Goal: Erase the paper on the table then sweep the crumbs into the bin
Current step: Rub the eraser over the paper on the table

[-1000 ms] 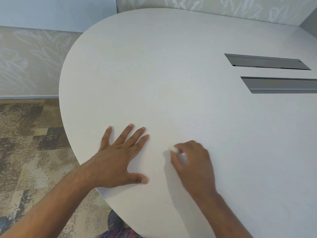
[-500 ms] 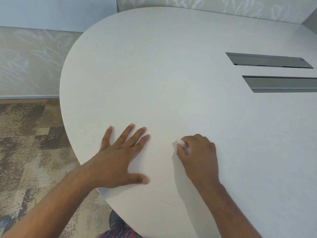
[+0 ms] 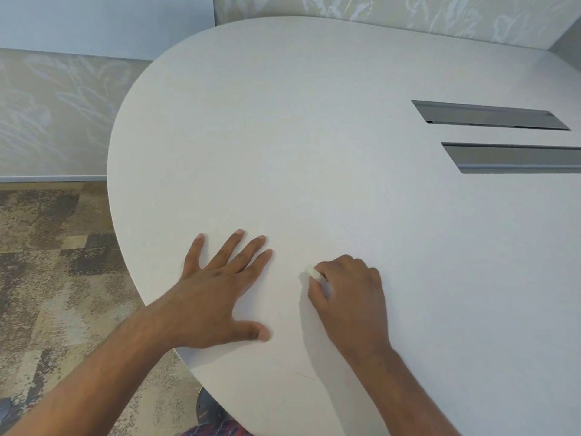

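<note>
My left hand (image 3: 217, 297) lies flat with its fingers spread on the white surface near the table's front left edge. Just to its right, my right hand (image 3: 349, 297) is closed on a small white eraser (image 3: 314, 273), whose tip pokes out past the fingers and presses on the surface. The paper is white on a white table (image 3: 314, 136), and I cannot make out its edges. A thin, faint pencil line (image 3: 305, 376) shows near the front edge, below both hands. No bin and no crumbs are visible.
Two long grey slots (image 3: 490, 116) (image 3: 515, 158) are set into the table top at the right. The rounded table edge curves down the left side over a patterned carpet (image 3: 53, 262). Patterned walls (image 3: 56, 114) stand behind.
My right hand pushed the eraser a little forward and right, then drew it back toward the left. My left hand has stayed flat in the same place.
</note>
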Demonstrator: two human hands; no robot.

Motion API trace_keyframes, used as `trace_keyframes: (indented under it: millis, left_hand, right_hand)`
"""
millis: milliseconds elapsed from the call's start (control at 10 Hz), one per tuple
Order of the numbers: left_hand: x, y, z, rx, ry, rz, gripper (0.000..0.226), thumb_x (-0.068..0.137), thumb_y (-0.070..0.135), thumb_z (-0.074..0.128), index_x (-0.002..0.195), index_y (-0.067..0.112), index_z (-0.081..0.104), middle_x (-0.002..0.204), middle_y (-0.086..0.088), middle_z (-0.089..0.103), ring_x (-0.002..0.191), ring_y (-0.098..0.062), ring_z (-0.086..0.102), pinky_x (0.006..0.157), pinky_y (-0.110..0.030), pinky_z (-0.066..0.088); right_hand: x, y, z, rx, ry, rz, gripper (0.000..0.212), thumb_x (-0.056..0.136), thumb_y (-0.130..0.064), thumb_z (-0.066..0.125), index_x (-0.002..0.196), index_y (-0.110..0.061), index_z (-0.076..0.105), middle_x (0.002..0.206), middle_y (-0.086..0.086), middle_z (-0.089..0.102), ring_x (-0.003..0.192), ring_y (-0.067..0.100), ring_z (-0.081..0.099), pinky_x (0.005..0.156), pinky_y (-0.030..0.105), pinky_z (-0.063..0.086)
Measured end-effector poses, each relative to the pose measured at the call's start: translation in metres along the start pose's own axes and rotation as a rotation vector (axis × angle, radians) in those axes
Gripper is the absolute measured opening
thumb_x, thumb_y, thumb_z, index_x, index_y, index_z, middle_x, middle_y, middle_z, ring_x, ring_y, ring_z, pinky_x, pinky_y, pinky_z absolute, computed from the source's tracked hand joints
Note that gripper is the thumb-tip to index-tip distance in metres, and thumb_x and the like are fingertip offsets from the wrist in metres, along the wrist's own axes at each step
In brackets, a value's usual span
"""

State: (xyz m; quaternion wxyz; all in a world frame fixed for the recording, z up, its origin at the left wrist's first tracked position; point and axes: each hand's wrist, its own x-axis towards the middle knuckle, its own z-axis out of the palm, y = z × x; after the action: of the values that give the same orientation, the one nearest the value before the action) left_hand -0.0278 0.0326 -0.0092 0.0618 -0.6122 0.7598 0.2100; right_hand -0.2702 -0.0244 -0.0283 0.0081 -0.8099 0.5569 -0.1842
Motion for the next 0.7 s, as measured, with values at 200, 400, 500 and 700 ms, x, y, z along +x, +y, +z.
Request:
trace_keyframes:
  millis: [200,400,500,700]
  left_hand:
    - [0.0,0.0,0.001,0.007,-0.006,-0.002,0.123,0.078,0.102,0.034,0.163,0.037,-0.026,0.161,0.023,-0.046,0.147,-0.007,-0.048,0.123,-0.065,-0.02]
    - [0.0,0.0,-0.001,-0.003,0.005,0.002,0.123,0.078,0.101,0.034,0.163,0.036,-0.025,0.162,0.023,-0.045,0.147,-0.007,-0.048,0.123,-0.065,-0.021]
    - [-0.001,0.001,-0.001,-0.001,-0.002,0.001,0.122,0.079,0.101,0.035,0.163,0.037,-0.026,0.162,0.023,-0.045,0.146,-0.007,-0.049,0.123,-0.065,-0.021]
    - [0.0,0.001,-0.002,-0.001,-0.002,0.0,0.122,0.079,0.101,0.035,0.163,0.037,-0.026,0.161,0.024,-0.046,0.146,-0.007,-0.049,0.123,-0.065,-0.021]
  right_hand:
    - [0.017,0.026,-0.004,-0.003,0.033,0.122,0.009,0.09,-0.036,0.069,0.084,-0.029,0.069,0.079,-0.008,0.063,0.08,0.025,0.061,0.07,0.036,0.033]
    - [0.004,0.018,-0.002,-0.047,0.011,-0.007,0.007,0.086,-0.034,0.077,0.086,-0.03,0.072,0.08,-0.007,0.064,0.078,0.025,0.06,0.072,0.038,0.034]
    - [0.018,0.035,-0.006,-0.034,0.042,0.114,0.006,0.088,-0.033,0.075,0.088,-0.028,0.073,0.082,-0.006,0.067,0.081,0.026,0.062,0.073,0.037,0.036]
    - [0.008,0.025,-0.003,-0.046,0.002,-0.046,0.007,0.089,-0.036,0.074,0.086,-0.03,0.071,0.08,-0.008,0.063,0.077,0.023,0.058,0.072,0.037,0.032]
